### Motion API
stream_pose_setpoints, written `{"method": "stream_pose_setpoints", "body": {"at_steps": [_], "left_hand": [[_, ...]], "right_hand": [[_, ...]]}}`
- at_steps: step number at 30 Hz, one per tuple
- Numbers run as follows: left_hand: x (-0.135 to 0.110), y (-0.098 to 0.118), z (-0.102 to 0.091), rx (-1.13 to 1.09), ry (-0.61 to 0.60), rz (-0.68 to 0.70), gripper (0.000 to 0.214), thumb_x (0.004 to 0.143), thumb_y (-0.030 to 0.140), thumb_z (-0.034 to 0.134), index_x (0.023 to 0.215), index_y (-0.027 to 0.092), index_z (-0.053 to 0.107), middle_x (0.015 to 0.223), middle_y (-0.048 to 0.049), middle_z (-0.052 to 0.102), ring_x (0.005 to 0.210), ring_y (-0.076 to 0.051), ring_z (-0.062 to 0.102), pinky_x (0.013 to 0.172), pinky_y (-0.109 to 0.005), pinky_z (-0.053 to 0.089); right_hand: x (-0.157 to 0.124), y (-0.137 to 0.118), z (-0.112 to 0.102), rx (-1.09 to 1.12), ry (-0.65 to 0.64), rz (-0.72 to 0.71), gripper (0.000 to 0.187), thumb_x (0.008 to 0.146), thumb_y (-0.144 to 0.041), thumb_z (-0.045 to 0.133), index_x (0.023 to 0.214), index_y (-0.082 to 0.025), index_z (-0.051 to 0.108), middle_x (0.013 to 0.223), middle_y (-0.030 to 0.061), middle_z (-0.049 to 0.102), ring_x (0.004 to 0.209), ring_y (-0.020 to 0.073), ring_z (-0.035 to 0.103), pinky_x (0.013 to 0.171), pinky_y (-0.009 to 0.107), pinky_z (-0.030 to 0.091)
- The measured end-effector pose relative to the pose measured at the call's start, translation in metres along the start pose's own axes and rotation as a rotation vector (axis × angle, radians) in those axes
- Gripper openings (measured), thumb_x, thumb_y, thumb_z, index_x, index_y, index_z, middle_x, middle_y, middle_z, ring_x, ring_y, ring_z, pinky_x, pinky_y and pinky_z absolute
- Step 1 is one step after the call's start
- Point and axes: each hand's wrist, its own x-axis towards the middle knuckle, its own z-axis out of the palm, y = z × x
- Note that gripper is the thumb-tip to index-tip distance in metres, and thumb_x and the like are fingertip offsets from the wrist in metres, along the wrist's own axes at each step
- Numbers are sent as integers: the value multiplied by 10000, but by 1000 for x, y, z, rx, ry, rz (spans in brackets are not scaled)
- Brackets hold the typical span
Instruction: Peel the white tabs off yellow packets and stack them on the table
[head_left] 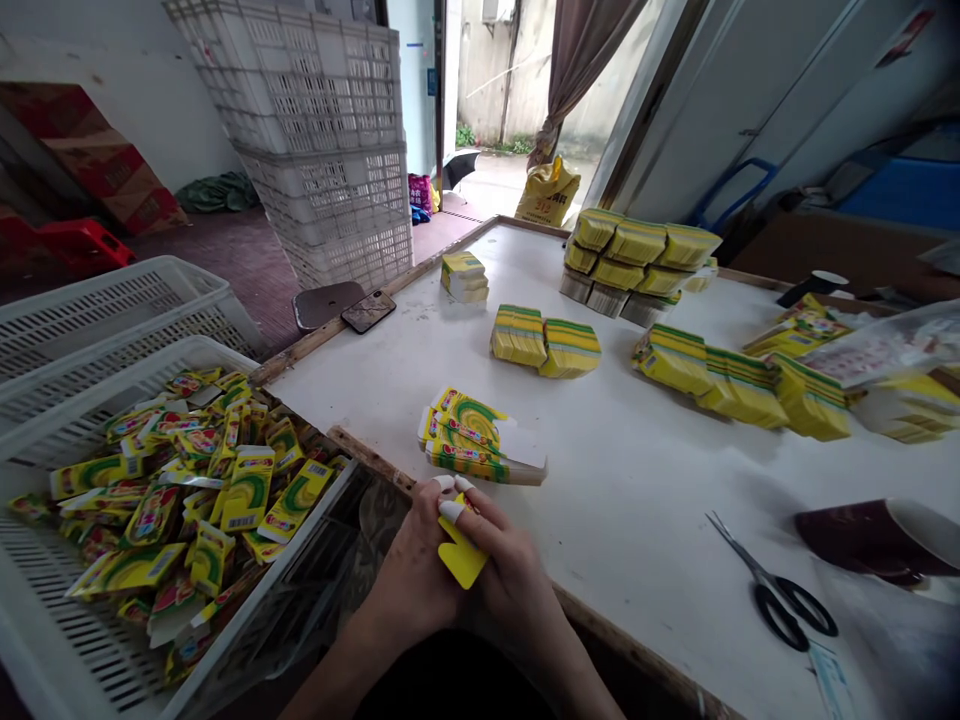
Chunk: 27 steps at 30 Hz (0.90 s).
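Both hands meet at the table's near edge around a small yellow carton [463, 560], whose flap sticks out toward me. My left hand [420, 550] is closed on its left side. From the right, my right hand [502, 550] grips it, thumb and fingers pressed on the top. White covers sit on several fingertips. Much of the carton is hidden by the fingers. Just beyond the hands lies a small pile of flat yellow-green cartons [480, 440] with printed fronts. To the left, a white plastic crate [247, 610] holds many folded cartons of the same print.
Bundles of flat cartons [547, 345] stand across the white table [600, 500], with a taller stack [637, 260] behind. Black-handled scissors [780, 590] and a dark mug [862, 540] lie at right. A phone [369, 311] rests by the left edge; tall white crates [337, 150] stand beyond.
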Motion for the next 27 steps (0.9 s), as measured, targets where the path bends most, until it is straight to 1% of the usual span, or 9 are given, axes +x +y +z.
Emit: {"method": "stream_pose_setpoints", "body": {"at_steps": [3, 7, 10, 13, 17, 20, 23, 25, 27], "left_hand": [[0, -1, -6, 172, 55, -29, 560, 618, 128, 697, 1147, 227, 542, 1144, -113, 631, 1092, -349, 600, 938, -513, 467], [4, 3, -24, 272, -23, -5, 469, 668, 230, 741, 1110, 216, 585, 1057, -99, 679, 1012, -330, 637, 891, -470, 494], [6, 5, -34, 254, -93, -9, 487, 688, 322, 772, 1135, 226, 606, 1066, -90, 705, 980, -309, 664, 861, -422, 511], [7, 8, -39, 206, -131, -18, 523, 642, 288, 803, 1134, 239, 635, 1068, -78, 719, 965, -300, 675, 854, -397, 516], [7, 13, -36, 185, -92, 14, 511, 621, 267, 806, 1110, 242, 662, 1054, -77, 725, 976, -312, 667, 870, -410, 507], [5, 14, -30, 55, -33, -18, 513, 616, 236, 812, 1104, 245, 657, 1046, -67, 723, 967, -295, 666, 865, -393, 510], [9, 8, -30, -336, 243, -93, 503, 638, 295, 827, 1098, 252, 627, 1043, -40, 700, 911, -226, 666, 793, -314, 532], [16, 3, -35, -659, 586, -140, 458, 702, 470, 766, 1067, 241, 609, 1059, -42, 671, 914, -197, 654, 777, -286, 537], [24, -2, -42, -900, 812, -261, 447, 785, 592, 637, 1026, 218, 598, 1096, -73, 640, 978, -197, 642, 849, -303, 531]], "right_hand": [[0, 13, -5, -74, 75, 2, 530, 915, -80, 482, 1404, -276, 537, 1491, 131, 490, 1358, 291, 489, 1053, 414, 483], [0, 19, -13, -190, -140, 4, 598, 895, -107, 553, 1466, -245, 446, 1578, 182, 332, 1346, 326, 497, 1008, 448, 512], [2, 13, -23, -199, -227, 28, 406, 903, -123, 570, 1295, -217, 620, 1535, 203, 400, 1229, 308, 611, 944, 412, 551], [6, 8, -35, -143, -267, -2, 267, 884, -153, 620, 1134, -209, 697, 1461, 195, 494, 1208, 288, 622, 950, 396, 538], [6, 6, -34, -52, -171, 23, 296, 821, -206, 704, 1115, -218, 673, 1413, 162, 535, 1286, 307, 546, 1015, 434, 487], [4, 6, -19, 60, -43, 50, 586, 837, -246, 692, 1380, -245, 471, 1475, 150, 472, 1354, 306, 470, 1067, 458, 444], [11, 9, -13, 137, 29, 49, 788, 857, -305, 682, 1508, -250, 241, 1449, 150, 499, 1282, 283, 544, 1033, 438, 482], [23, 15, -17, -18, 105, 58, 616, 874, -303, 648, 1424, -228, 380, 1337, 134, 591, 1164, 263, 617, 974, 416, 518], [39, 24, -24, -316, 212, 90, 366, 883, -246, 586, 1244, -208, 543, 1180, 114, 665, 1055, 257, 638, 912, 410, 532]]}}
